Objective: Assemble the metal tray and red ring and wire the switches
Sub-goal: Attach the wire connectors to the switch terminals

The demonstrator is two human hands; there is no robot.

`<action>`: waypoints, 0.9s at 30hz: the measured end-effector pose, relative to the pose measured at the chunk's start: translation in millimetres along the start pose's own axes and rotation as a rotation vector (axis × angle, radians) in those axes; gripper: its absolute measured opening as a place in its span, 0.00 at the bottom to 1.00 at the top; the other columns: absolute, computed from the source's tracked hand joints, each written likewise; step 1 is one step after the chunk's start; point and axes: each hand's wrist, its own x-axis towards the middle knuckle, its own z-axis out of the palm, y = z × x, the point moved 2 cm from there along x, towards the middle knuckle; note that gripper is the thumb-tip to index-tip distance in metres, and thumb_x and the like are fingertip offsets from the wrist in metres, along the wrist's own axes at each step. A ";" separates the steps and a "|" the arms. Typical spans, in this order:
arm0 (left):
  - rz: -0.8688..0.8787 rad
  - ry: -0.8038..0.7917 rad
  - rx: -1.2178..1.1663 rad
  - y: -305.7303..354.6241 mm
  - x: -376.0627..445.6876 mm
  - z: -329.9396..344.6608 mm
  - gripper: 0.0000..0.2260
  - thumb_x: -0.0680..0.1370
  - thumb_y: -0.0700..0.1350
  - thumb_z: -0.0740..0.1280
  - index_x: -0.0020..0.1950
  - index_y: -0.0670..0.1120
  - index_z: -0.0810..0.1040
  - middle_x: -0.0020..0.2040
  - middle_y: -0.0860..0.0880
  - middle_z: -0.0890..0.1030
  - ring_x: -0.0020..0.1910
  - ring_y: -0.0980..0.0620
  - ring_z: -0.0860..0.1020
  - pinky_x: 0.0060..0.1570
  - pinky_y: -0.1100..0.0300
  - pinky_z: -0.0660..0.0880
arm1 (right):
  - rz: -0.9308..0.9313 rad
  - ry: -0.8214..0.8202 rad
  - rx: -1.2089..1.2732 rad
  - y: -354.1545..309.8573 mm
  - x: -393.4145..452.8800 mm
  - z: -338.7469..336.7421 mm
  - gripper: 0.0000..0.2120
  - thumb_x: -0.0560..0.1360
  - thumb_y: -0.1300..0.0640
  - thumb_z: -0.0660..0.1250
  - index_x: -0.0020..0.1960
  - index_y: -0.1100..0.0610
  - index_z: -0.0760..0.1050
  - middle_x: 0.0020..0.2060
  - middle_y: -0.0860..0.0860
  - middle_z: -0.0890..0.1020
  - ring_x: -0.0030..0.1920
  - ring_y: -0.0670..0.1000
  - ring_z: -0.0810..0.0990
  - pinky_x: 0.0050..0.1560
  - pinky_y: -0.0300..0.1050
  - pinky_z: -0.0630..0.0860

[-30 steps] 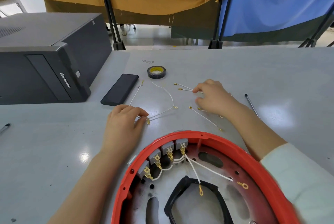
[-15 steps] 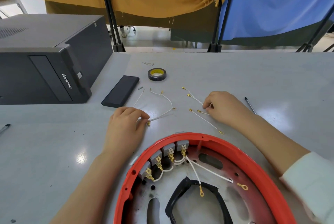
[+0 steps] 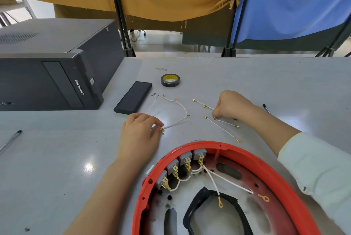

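Fingers [image 3: 157, 124] of the left hand [image 3: 139, 132] pinch a wire [image 3: 175, 123]; the right hand [image 3: 230, 106] pinches another wire [image 3: 199, 102]. Loose ends could tangle, or go onto the wrong switches [image 3: 186, 160].

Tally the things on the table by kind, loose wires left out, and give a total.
Hands: 2 (left hand, right hand)
Pens: 2 (one at the left edge, one by the right arm)
Red ring: 1
Grey switches in the ring: 4
Roll of tape: 1
Black flat case: 1
Computer tower: 1
Total: 12
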 end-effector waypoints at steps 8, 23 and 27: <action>0.019 0.140 -0.245 16.8 0.4 -28.5 0.06 0.78 0.42 0.68 0.52 0.51 0.81 0.53 0.59 0.79 0.70 0.52 0.67 0.69 0.60 0.60 | -0.198 0.107 0.373 -5.1 -52.6 -35.5 0.02 0.69 0.58 0.70 0.39 0.57 0.81 0.33 0.52 0.82 0.31 0.51 0.77 0.34 0.42 0.74; -0.099 -0.103 -1.252 100.9 -71.1 -101.5 0.18 0.68 0.45 0.74 0.57 0.47 0.78 0.42 0.46 0.86 0.40 0.51 0.84 0.43 0.62 0.80 | -0.383 -0.227 0.743 -43.5 -212.2 -49.5 0.04 0.74 0.61 0.67 0.40 0.56 0.79 0.27 0.47 0.79 0.28 0.43 0.77 0.32 0.37 0.73; -0.175 -0.051 -1.196 99.4 -91.6 -97.4 0.13 0.72 0.38 0.74 0.56 0.44 0.79 0.35 0.47 0.84 0.34 0.53 0.83 0.37 0.63 0.79 | -0.432 -0.257 0.851 -47.8 -229.6 -27.6 0.03 0.74 0.60 0.70 0.43 0.56 0.77 0.28 0.49 0.80 0.29 0.47 0.77 0.33 0.40 0.74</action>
